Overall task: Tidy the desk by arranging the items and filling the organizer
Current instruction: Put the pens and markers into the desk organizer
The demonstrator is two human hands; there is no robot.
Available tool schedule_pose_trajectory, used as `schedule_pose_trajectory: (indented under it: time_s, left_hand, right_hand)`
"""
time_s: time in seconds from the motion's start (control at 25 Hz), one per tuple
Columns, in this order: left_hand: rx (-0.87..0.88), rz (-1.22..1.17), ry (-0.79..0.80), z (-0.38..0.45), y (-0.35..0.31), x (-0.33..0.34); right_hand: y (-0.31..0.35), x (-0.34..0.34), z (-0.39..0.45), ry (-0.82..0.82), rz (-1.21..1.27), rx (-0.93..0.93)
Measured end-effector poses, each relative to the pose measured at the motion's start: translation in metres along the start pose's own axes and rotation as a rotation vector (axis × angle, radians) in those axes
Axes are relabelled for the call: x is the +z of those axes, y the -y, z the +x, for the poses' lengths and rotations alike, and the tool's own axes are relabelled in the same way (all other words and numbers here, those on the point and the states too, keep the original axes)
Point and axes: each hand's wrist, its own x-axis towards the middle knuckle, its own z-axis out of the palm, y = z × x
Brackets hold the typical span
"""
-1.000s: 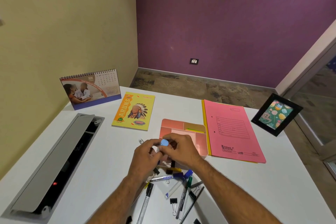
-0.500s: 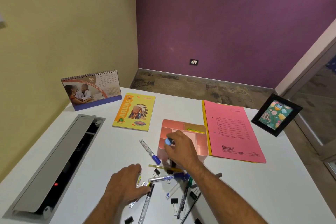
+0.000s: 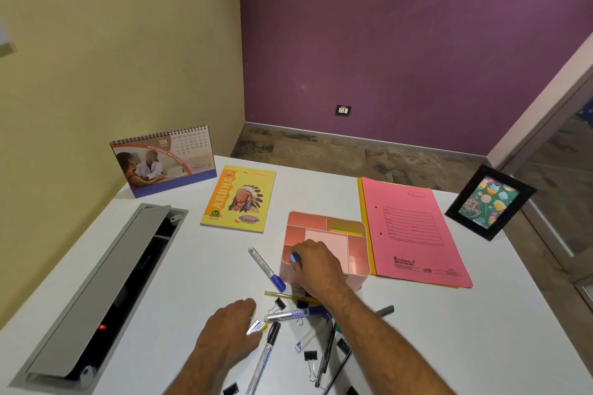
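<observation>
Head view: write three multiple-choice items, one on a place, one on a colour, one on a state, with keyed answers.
1. Where does the pink folder lie?
A. right of the organizer
B. on the yellow notebook
C. against the desk calendar
2. What colour is the photo frame's border?
A. white
B. black
C. red
3. What is the right hand doing?
A. lying flat and empty
B. gripping the folder
C. holding a small blue thing over the organizer

A: its edge runs along the organizer's right side.
B: a dark border surrounds the picture.
C: blue shows between the fingers.
</observation>
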Motion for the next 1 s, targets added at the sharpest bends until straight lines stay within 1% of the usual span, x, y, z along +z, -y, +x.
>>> schedule_pose_trajectory:
  time_s: [0.08,0.16,0.28,0.36,0.44,0.52,0.64,0.72,0.92,1.0]
  left_hand:
    - [0.001,-0.031,-0.042,0.002,0.001,-0.002]
    - [-0.007,-0.111,-0.101,0.001,-0.001,-0.005]
    - [-0.027,-0.268,-0.219,0.004,-0.008,-0.015]
    - [0.023,-0.310,-0.295,0.009,-0.014,-0.021]
    - [0.119,-0.335,-0.388,0.016,-0.020,-0.024]
    - [0.174,-0.384,-0.470,0.022,-0.026,-0.027]
    - [0.206,-0.418,-0.552,0.029,-0.034,-0.030]
    - [0.190,-0.444,-0.565,0.031,-0.037,-0.032]
    - [0.202,-0.572,-0.473,0.033,-0.034,-0.040]
    - [0.201,-0.555,-0.438,0.035,-0.028,-0.043]
  right_hand:
    - [-0.003,0.002,0.000,0.013,-0.015,-0.014]
    - [-0.004,0.000,-0.003,-0.005,0.025,-0.006]
    - [0.000,-0.007,-0.011,-0.071,0.202,0.017]
    - [0.007,-0.009,-0.018,-0.062,0.412,0.033]
    - [0.014,-0.007,-0.023,0.010,0.568,0.044]
    - [0.020,-0.003,-0.026,0.075,0.594,0.052]
    - [0.025,-0.004,-0.025,0.043,0.591,0.048]
    - [0.025,-0.008,-0.024,0.014,0.601,0.046]
    - [0.017,-0.021,-0.019,-0.094,0.624,0.046]
    - [0.011,-0.029,-0.014,-0.166,0.642,0.050]
